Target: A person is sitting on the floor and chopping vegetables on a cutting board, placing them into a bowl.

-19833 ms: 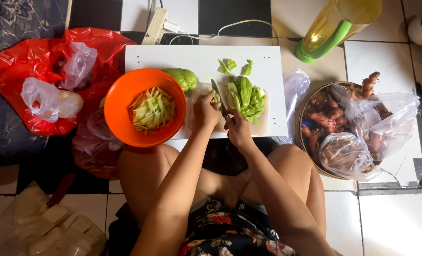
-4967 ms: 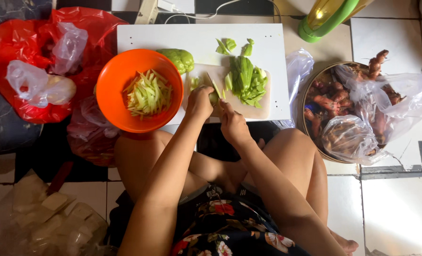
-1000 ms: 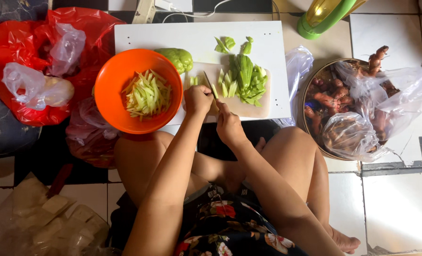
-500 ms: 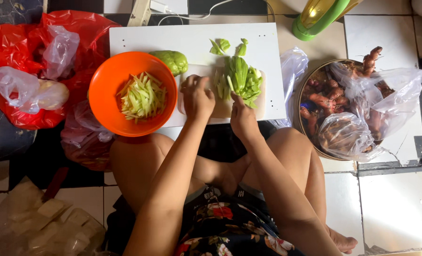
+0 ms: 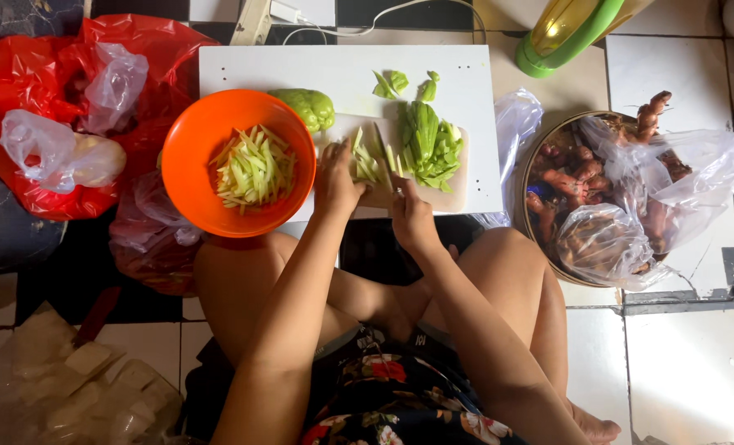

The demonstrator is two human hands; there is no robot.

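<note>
I sit on the floor at a white board (image 5: 342, 70) that carries a small beige cutting board (image 5: 453, 194). My left hand (image 5: 336, 177) presses down a bunch of pale green vegetable strips (image 5: 369, 162). My right hand (image 5: 411, 216) grips a knife (image 5: 388, 161) whose blade lies across those strips. Uncut green pieces (image 5: 427, 142) are piled to the right of the blade. An orange bowl (image 5: 194, 165) at my left holds cut strips (image 5: 254, 167). A whole green vegetable (image 5: 303, 105) lies behind the bowl.
Red plastic bags (image 5: 29, 74) with clear bags lie at the left. A metal bowl (image 5: 532, 177) of bagged roots stands at the right. A yellow-green jug (image 5: 565, 33) and a power strip (image 5: 253, 21) sit at the back. A bag of white cubes (image 5: 79, 383) lies bottom left.
Over the earlier frames my hands stay on the cutting board and the knife works through the green pieces. More cut strips lie under my left hand now. The camera has shifted slightly.
</note>
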